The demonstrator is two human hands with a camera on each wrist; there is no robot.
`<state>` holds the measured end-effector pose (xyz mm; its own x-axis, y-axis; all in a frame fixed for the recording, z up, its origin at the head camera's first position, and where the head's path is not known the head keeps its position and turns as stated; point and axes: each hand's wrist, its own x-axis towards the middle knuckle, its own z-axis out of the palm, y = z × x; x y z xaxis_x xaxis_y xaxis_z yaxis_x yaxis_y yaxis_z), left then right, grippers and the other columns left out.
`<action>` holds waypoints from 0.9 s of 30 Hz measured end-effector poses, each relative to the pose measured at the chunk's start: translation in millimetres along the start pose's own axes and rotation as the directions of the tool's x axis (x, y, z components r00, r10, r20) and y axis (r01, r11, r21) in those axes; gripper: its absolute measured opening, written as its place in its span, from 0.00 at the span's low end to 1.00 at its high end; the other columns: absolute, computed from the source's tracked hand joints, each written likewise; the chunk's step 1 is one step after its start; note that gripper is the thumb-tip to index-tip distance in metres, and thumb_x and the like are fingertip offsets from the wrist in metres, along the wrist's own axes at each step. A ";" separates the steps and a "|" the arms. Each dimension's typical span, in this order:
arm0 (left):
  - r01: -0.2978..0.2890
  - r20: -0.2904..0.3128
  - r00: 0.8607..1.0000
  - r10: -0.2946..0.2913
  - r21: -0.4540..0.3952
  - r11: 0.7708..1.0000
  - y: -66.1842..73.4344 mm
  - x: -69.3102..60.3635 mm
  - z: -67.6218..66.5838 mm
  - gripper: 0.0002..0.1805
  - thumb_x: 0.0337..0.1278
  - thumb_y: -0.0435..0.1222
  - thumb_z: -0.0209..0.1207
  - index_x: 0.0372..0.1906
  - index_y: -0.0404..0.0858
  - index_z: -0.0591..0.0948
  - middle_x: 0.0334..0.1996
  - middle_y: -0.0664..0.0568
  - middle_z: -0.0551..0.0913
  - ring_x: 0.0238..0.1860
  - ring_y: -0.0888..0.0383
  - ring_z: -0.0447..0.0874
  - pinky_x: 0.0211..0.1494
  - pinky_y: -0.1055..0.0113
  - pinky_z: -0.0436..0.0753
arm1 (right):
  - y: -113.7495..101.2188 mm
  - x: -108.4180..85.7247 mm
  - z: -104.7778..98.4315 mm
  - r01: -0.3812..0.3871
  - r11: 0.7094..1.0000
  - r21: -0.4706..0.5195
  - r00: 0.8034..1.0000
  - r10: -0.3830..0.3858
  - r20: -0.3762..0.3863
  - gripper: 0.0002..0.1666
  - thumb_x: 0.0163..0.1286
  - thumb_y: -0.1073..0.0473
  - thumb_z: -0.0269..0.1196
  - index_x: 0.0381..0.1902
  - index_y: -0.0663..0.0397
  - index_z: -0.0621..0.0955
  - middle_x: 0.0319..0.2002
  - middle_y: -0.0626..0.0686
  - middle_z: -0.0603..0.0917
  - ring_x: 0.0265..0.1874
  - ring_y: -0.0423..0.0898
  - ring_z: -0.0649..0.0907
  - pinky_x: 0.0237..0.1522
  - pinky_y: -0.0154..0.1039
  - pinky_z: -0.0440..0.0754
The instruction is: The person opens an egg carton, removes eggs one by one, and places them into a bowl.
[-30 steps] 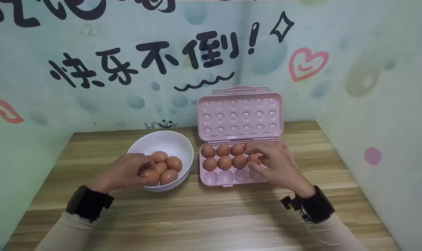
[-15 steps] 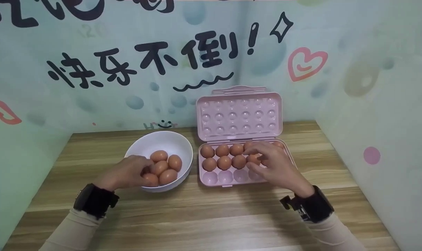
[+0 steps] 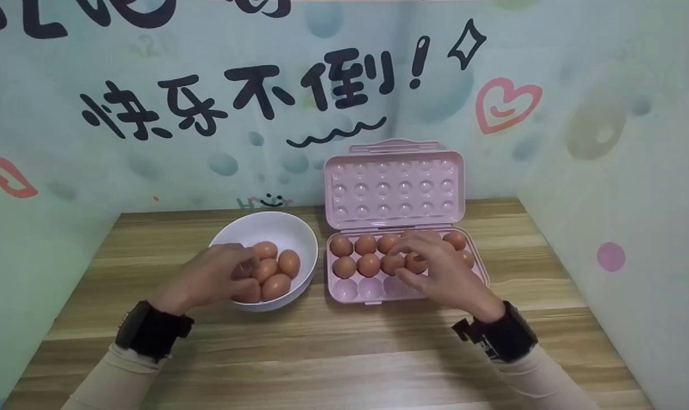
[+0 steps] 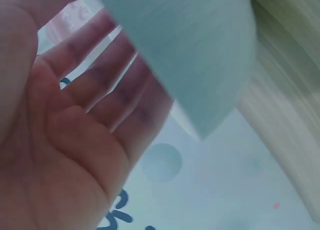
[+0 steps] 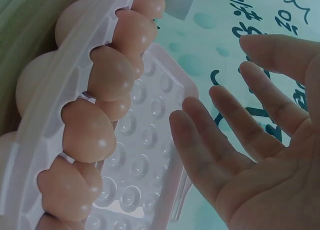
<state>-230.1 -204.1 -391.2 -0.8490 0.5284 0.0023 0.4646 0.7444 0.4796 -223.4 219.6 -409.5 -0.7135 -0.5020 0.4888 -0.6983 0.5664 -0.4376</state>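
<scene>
In the head view my left hand (image 3: 213, 277) reaches over the left rim of a white bowl (image 3: 280, 229), fingers bent down among several brown eggs (image 3: 277, 286). From the left wrist, the palm looks bare and the bowl's wall (image 4: 200, 55) hides the fingertips. My right hand (image 3: 444, 273) hovers over a pink egg carton (image 3: 344, 291), fingers loosely bent and apart. No egg lies in that hand (image 5: 260, 155) in the right wrist view. Brown eggs (image 3: 369, 265) fill much of the back and middle rows; pockets at the front left hold none. The hand hides some pockets.
The carton's dimpled lid (image 3: 394, 188) stands raised at the back, close to the printed backdrop (image 3: 208, 57). Bowl and carton sit side by side on a wooden table (image 3: 322, 353), with a narrow gap between them.
My left hand has moved a little farther into the bowl, and eggs there have shifted slightly. My right hand has drifted left over the carton, uncovering eggs at its right end.
</scene>
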 end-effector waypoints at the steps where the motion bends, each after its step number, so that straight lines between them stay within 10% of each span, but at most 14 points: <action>1: -0.015 -0.024 1.000 0.016 0.011 1.000 3.4 0.5 0.2 0.12 0.61 0.32 0.72 0.49 0.38 0.86 0.37 0.48 0.83 0.40 0.50 0.82 0.44 0.59 0.82 | -1.5 3.2 0.6 0.019 1.000 -0.001 1.000 -0.019 0.009 0.17 0.62 0.65 0.76 0.49 0.49 0.88 0.51 0.48 0.89 0.56 0.48 0.84 0.60 0.47 0.81; 5: -0.109 -0.136 0.983 0.121 0.095 0.989 17.8 4.0 6.6 0.12 0.61 0.33 0.73 0.47 0.42 0.85 0.35 0.53 0.80 0.38 0.54 0.79 0.42 0.63 0.81 | -8.7 16.7 4.2 0.045 0.999 -0.014 0.996 -0.043 0.076 0.17 0.64 0.64 0.74 0.51 0.48 0.87 0.52 0.49 0.88 0.56 0.46 0.84 0.63 0.47 0.80; 13: -0.288 -0.273 0.902 0.335 0.198 0.937 44.4 12.5 28.6 0.13 0.60 0.37 0.73 0.48 0.45 0.84 0.42 0.56 0.82 0.46 0.53 0.81 0.51 0.61 0.83 | -16.5 41.4 21.6 0.108 0.990 -0.086 0.971 -0.087 0.225 0.16 0.66 0.66 0.70 0.51 0.48 0.86 0.48 0.46 0.86 0.51 0.44 0.82 0.55 0.40 0.82; 21: -0.262 -0.296 0.898 0.326 0.234 0.936 57.4 16.4 46.4 0.21 0.58 0.45 0.76 0.56 0.50 0.84 0.43 0.60 0.80 0.48 0.56 0.77 0.40 0.58 0.78 | -12.4 60.5 44.4 0.114 0.989 -0.096 0.928 -0.072 0.365 0.21 0.62 0.70 0.72 0.52 0.48 0.86 0.40 0.51 0.83 0.36 0.44 0.79 0.38 0.37 0.82; 27: -0.282 -0.324 0.889 0.323 0.167 0.945 58.1 19.6 57.8 0.22 0.57 0.43 0.77 0.56 0.46 0.85 0.52 0.55 0.84 0.51 0.58 0.80 0.54 0.60 0.82 | -10.3 67.9 56.4 0.115 0.990 -0.085 0.906 -0.069 0.417 0.19 0.62 0.67 0.76 0.49 0.49 0.86 0.40 0.49 0.82 0.38 0.43 0.80 0.39 0.35 0.83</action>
<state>-205.2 -126.8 -414.0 -0.6868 0.5778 0.4409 0.7202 0.6227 0.3059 -268.0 142.8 -414.3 -0.6221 -0.7667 0.1582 -0.7681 0.5587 -0.3129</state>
